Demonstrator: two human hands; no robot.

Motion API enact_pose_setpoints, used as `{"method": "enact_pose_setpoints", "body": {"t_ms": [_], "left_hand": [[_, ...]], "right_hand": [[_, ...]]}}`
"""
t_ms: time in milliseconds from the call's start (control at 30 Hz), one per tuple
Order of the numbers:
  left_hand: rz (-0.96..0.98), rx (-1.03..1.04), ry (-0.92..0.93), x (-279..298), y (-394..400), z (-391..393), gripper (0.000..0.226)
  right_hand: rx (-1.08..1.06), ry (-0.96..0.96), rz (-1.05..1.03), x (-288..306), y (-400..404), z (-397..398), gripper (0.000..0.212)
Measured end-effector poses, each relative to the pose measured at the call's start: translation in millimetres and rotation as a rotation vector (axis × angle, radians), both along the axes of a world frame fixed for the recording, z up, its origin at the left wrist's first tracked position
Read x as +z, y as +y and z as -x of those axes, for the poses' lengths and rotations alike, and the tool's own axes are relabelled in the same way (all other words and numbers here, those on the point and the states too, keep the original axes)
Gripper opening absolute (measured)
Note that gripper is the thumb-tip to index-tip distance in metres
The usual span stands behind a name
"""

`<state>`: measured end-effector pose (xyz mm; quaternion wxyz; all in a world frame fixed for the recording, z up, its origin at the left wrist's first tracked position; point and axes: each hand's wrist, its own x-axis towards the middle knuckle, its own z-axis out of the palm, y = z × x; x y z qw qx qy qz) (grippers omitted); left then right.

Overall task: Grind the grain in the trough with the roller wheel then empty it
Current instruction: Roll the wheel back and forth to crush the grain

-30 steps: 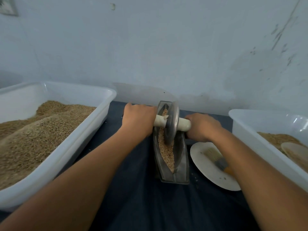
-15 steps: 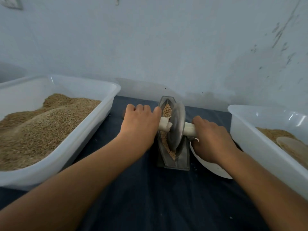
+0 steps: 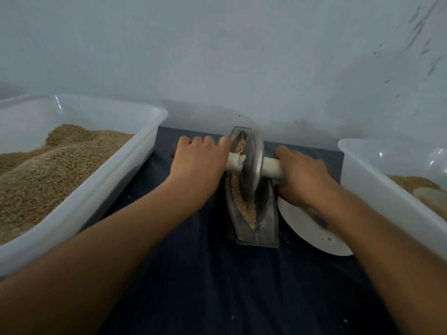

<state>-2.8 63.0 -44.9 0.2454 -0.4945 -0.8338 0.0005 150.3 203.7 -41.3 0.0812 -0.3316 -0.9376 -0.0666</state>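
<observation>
Head view: wheel is sitting mid-trough now; a second ago it was near the far end and half a second ago closer in, so the stroke is cycling back and forth, meaning grinding is ongoing and emptying isn't due yet, my read. Going left to right: left bin (image 3: 145, 151), heaped with grain, is sitting on the desk (image 3: 217, 286) just beside the left forearm. Left hand (image 3: 198, 163) is wrapping its fingers round the left end of the white axle handle (image 3: 271, 168). Roller wheel (image 3: 251, 165) is standing upright in the trough (image 3: 266, 228), which is running away from the person at desk centre; grain (image 3: 246, 209) in it is looking coarse and whole at the near end. Right hand (image 3: 302, 177) is gripping the handle's right end, knuckles up. White plate (image 3: 304, 233) is lying touching the trough's right side, partly under the right wrist; whatever is on it is hidden. Right bin (image 3: 362, 170) is holding some grain and a pale disc (image 3: 433, 201). Both bins are crowding the forearms, limiting sideways room.
</observation>
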Motion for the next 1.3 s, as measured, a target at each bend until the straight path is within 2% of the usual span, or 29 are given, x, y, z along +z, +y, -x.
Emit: {"method": "enact_pose_setpoints", "body": {"t_ms": [233,400,533,700,833,933,1167,1300], "left_hand": [[-0.057,-0.002,-0.044,6,38,25,0.037],[-0.049,0.005,-0.015,14,59,38,0.031],[-0.062,-0.005,0.002,13,62,38,0.028],[-0.056,-0.007,-0.01,8,51,31,0.032],[-0.064,-0.019,-0.075,3,28,23,0.034],[-0.044,-0.017,-0.052,-1,7,11,0.038],[0.004,-0.027,0.113,-3,-31,-17,0.033],[0.004,-0.026,0.106,-7,-33,-18,0.033]], "right_hand": [[-0.02,-0.057,0.084,13,36,32,0.045],[-0.069,-0.184,0.097,19,52,52,0.048],[-0.08,-0.168,0.088,16,57,55,0.046],[-0.043,-0.016,0.066,6,49,41,0.036],[-0.054,-0.017,0.014,9,28,29,0.033],[-0.037,-0.021,-0.046,10,8,15,0.03],[0.05,-0.068,-0.183,10,-27,-17,0.046],[0.057,-0.063,-0.219,8,-27,-16,0.047]]}}
